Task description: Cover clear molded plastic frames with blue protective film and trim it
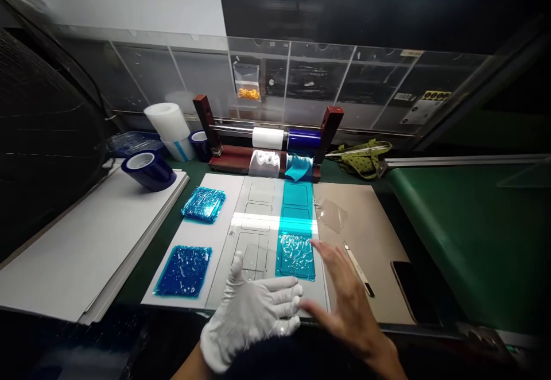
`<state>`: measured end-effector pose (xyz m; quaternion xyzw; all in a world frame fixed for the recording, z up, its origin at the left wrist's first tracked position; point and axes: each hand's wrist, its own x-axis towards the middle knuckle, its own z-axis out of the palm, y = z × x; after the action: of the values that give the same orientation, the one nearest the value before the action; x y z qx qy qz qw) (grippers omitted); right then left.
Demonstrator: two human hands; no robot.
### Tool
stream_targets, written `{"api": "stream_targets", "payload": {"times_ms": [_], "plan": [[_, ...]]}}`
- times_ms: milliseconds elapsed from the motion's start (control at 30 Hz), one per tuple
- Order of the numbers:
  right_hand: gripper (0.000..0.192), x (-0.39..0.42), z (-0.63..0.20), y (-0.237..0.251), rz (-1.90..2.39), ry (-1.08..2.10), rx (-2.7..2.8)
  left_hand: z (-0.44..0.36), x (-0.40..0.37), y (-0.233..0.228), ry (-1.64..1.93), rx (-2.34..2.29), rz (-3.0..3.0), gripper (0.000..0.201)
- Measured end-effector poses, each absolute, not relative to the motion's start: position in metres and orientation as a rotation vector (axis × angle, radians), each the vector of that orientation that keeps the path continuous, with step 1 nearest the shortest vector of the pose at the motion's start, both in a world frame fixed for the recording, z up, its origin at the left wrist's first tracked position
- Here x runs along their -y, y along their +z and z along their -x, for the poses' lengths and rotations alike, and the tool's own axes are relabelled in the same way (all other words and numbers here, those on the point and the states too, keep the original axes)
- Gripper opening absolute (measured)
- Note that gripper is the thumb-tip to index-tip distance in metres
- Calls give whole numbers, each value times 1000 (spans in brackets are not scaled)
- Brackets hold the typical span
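Near the front edge of the table (451, 225), seen from the head camera, the gloved left hand (249, 317) lies flat with fingers spread on the white template sheet (258, 219), pinning what looks like a clear plate (253, 256) under its fingertips; the bare right hand (348, 305) hovers open just right of the wrinkled teal film piece (295, 256), clasping nothing; that piece lies on the sheet's right column, below a smooth strip of blue film (296, 205) running from the roll holder (267, 139); two stacks of blue film pieces (184, 270) and (204, 203) sit to the left, which suggests several pieces are already finished; another clear plate (330, 214) and a slim knife (359, 270) wait on the brown mat (374, 236), so, as I judge it, work remains on the plate in hand and the spare one.
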<state>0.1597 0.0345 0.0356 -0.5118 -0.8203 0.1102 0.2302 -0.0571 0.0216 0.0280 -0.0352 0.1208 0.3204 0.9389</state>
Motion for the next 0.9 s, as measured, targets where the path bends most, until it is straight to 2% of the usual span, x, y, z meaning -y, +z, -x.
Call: {"api": "stream_targets", "payload": {"times_ms": [133,233,533,733,900], "plan": [[111,-30,-111,60,1170,370,2475,56,-24,25,694,-198,-13,106],[118,-34,-97,50,1155,387,2522,59,-24,28,715,-177,-67,100],[105,-53,-76,30,1157,310,2510,84,-25,27,864,-231,33,88],[97,-92,-60,-27,1407,37,2454,138,13,-11,1088,-490,457,87],[90,-100,-40,-72,1376,47,2571,164,50,-26,1211,-733,618,74]]}}
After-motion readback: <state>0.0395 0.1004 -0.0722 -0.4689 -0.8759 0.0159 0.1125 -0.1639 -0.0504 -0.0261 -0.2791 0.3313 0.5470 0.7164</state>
